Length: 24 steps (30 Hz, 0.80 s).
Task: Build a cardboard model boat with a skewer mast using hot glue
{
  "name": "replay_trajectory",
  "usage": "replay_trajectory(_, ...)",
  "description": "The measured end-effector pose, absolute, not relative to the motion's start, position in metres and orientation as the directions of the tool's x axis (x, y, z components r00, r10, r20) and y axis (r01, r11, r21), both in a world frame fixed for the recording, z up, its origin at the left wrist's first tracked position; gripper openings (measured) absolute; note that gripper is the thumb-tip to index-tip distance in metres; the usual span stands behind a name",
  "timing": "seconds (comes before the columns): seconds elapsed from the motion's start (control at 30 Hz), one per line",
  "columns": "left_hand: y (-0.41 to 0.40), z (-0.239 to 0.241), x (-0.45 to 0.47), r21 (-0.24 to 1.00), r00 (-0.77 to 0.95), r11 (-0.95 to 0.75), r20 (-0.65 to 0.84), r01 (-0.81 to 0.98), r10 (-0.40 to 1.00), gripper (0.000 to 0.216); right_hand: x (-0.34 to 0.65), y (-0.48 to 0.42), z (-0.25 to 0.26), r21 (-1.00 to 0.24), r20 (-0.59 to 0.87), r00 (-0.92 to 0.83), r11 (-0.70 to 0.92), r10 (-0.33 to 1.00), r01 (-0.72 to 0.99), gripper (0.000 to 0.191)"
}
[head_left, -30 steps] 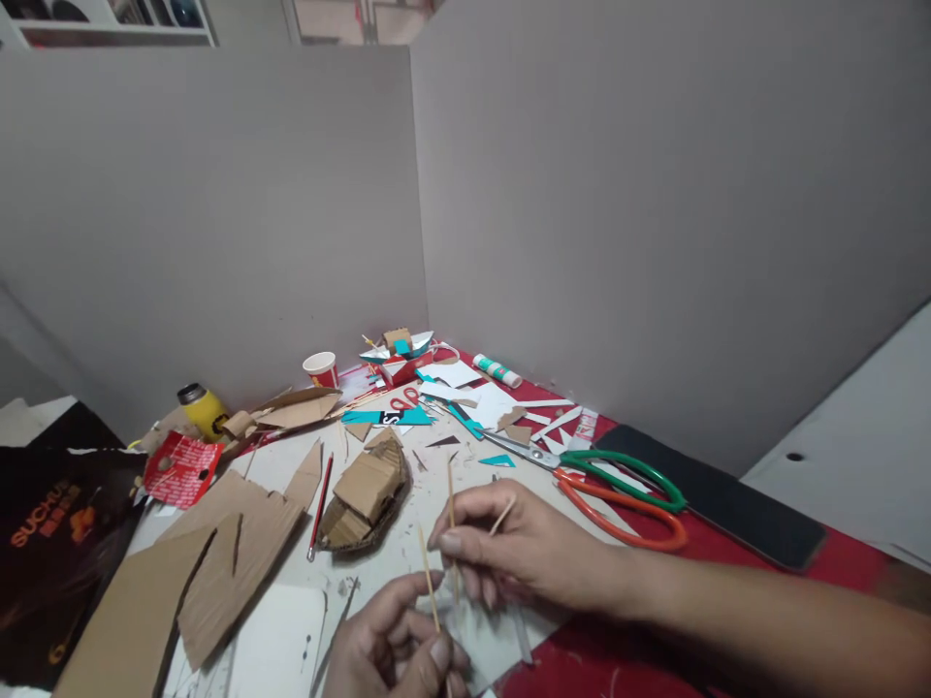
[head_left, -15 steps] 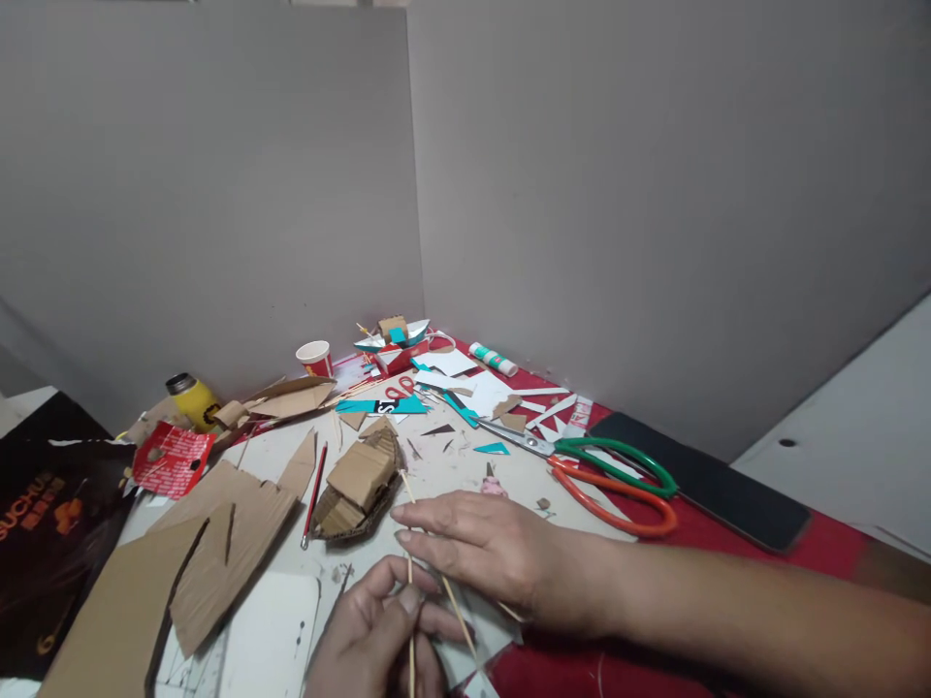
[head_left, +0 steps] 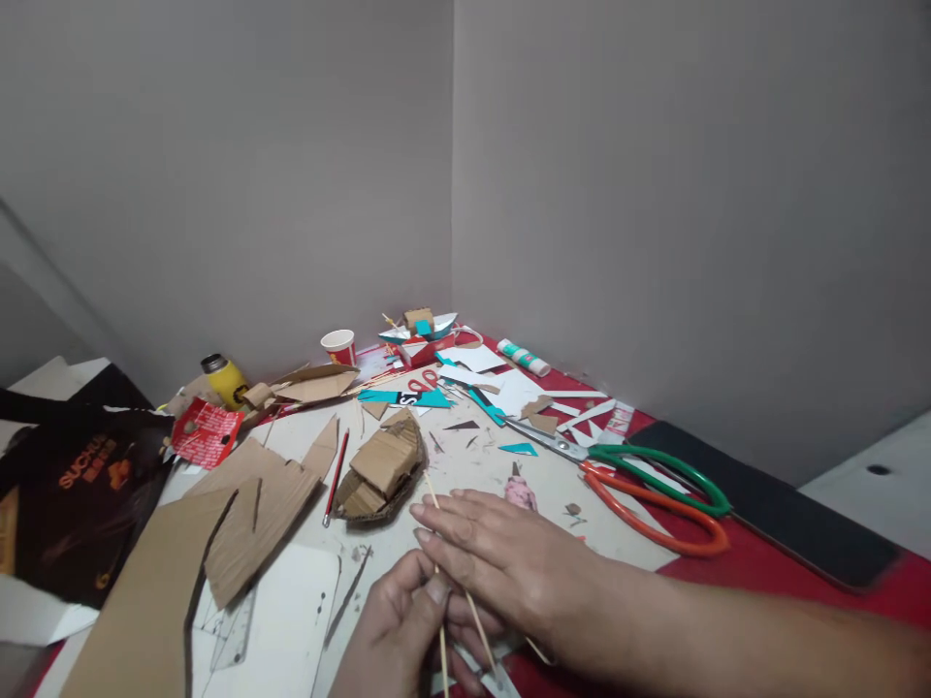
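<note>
My left hand (head_left: 400, 625) pinches a thin wooden stick (head_left: 443, 650) between thumb and fingers, low in the view. Beside it my right hand (head_left: 501, 557) lies flat, its fingers stretched out over a second wooden stick (head_left: 472, 618). That stick's far tip shows past the fingers; its middle is hidden under them. The end of another stick (head_left: 539, 650) sticks out below the right wrist. Just beyond both hands sits a small cardboard boat (head_left: 382, 470) with a curved cardboard roof. A red and black pencil (head_left: 337, 477) lies left of the boat.
Large scissors (head_left: 651, 494) with green and orange handles lie at right, near a dark flat slab (head_left: 763, 509). Cardboard pieces (head_left: 145, 591) cover the left. Paper scraps, a glue stick (head_left: 524, 357), a paper cup (head_left: 338, 346) and a yellow bottle (head_left: 225, 381) stand or lie farther back.
The whole scene has shifted to the right as the camera turned left. Both hands keep nearly the same place beside the boat, with the stick still in the left one.
</note>
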State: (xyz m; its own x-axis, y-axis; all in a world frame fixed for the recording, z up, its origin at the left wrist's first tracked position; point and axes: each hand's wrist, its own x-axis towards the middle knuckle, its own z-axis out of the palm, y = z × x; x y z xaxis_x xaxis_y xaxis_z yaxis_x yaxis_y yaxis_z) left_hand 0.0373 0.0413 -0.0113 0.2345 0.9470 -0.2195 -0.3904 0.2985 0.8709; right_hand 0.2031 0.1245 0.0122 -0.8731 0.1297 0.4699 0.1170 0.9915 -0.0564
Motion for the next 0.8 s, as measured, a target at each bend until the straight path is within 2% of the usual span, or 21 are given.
replay_trajectory(0.2, 0.035, -0.017, 0.041, 0.838, 0.255, 0.269, -0.162, -0.474, 0.953, 0.049, 0.207, 0.130, -0.008, -0.017, 0.515, -0.856, 0.999, 0.051, 0.050, 0.064)
replay_trajectory(0.27, 0.033, -0.015, 0.041, 0.831, 0.236, 0.276, -0.181, -0.483, 0.955, 0.053, 0.207, 0.136, -0.020, 0.004, 0.482, -0.875, 0.999, 0.041, 0.049, 0.070)
replay_trajectory(0.33, 0.032, -0.010, 0.040, 0.837, 0.209, 0.300, -0.227, -0.458, 0.951, 0.058, 0.206, 0.141, -0.029, 0.011, 0.524, -0.851, 1.000, -0.014, -0.010, 0.072)
replay_trajectory(0.47, 0.032, -0.002, 0.037, 0.855, 0.205, 0.342, -0.282, -0.391, 0.937, 0.061, 0.209, 0.138, -0.020, -0.061, 0.514, -0.857, 0.998, 0.045, 0.016, 0.069)
replay_trajectory(0.57, 0.032, -0.004, 0.035, 0.857, 0.197, 0.317, -0.257, -0.407, 0.946, 0.053, 0.214, 0.126, 0.008, -0.197, 0.498, -0.847, 0.976, 0.184, 0.096, 0.065)
replay_trajectory(0.63, 0.034, -0.007, 0.033, 0.858, 0.198, 0.316, -0.255, -0.405, 0.946, 0.049, 0.215, 0.121, 0.025, -0.268, 0.552, -0.775, 0.945, 0.308, 0.185, 0.062)
replay_trajectory(0.7, 0.037, -0.010, 0.031, 0.867, 0.209, 0.313, -0.249, -0.387, 0.946, 0.045, 0.215, 0.119, 0.036, -0.344, 0.613, -0.695, 0.919, 0.377, 0.195, 0.057)
replay_trajectory(0.73, 0.038, -0.009, 0.030, 0.875, 0.216, 0.316, -0.250, -0.367, 0.944, 0.043, 0.214, 0.120, 0.039, -0.424, 0.616, -0.656, 0.886, 0.435, 0.190, 0.051)
replay_trajectory(0.8, 0.039, -0.007, 0.029, 0.887, 0.223, 0.330, -0.268, -0.323, 0.937, 0.042, 0.212, 0.123, 0.041, -0.671, 0.498, -0.605, 0.718, 0.621, 0.185, 0.036)
